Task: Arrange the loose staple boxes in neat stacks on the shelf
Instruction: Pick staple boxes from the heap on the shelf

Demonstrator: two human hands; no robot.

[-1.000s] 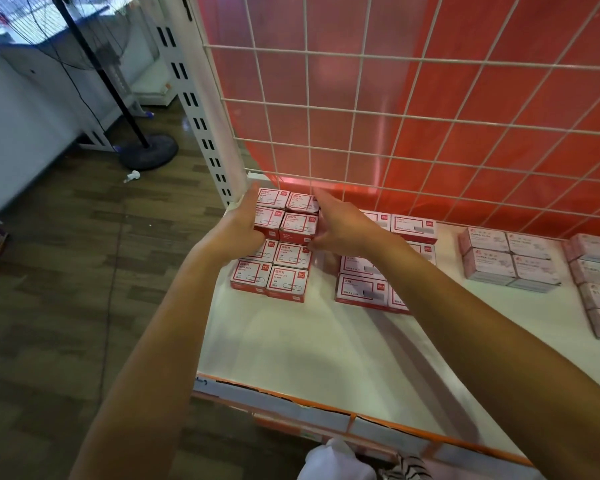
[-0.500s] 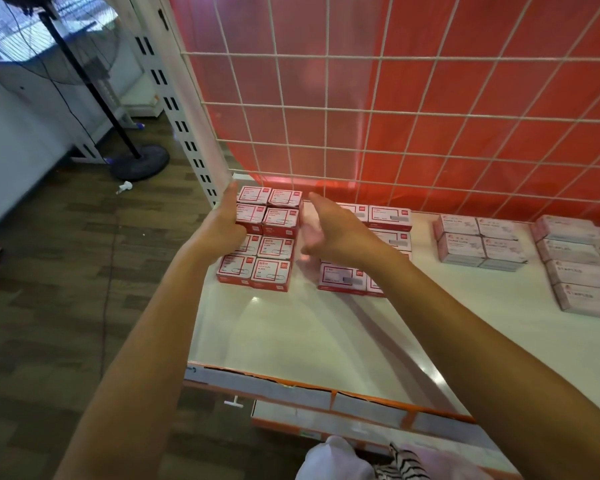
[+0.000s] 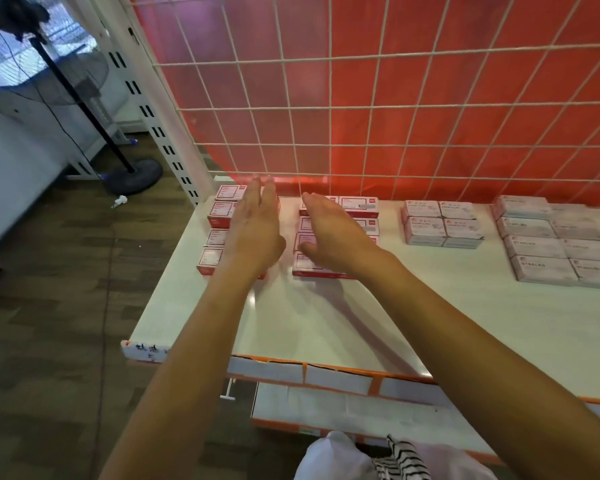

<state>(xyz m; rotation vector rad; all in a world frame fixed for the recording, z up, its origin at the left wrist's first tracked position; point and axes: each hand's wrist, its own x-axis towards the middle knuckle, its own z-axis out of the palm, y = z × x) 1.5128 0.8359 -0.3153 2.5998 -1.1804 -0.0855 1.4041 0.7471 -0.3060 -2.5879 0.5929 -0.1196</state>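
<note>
The white shelf board [image 3: 326, 323] stands before a red back panel with white wire grid [image 3: 395, 98]. At its left back corner are the small red-and-white cardboard staple boxes [image 3: 219, 216], in low stacks. A second group [image 3: 359, 205] lies just beside, and pale pink boxes [image 3: 440, 223] farther right. The left hand [image 3: 257, 226] is over the corner stacks, the right hand [image 3: 333, 233] over the second group. Both are flat with straight fingers and hold nothing; whether they touch the boxes I cannot tell. I judge the boxes stiff, smooth and heavy for their size, so best squeezed at two opposite sides. The labels are too blurred to read, also the handwriting [image 3: 149, 351] on the shelf's front edge.
</note>
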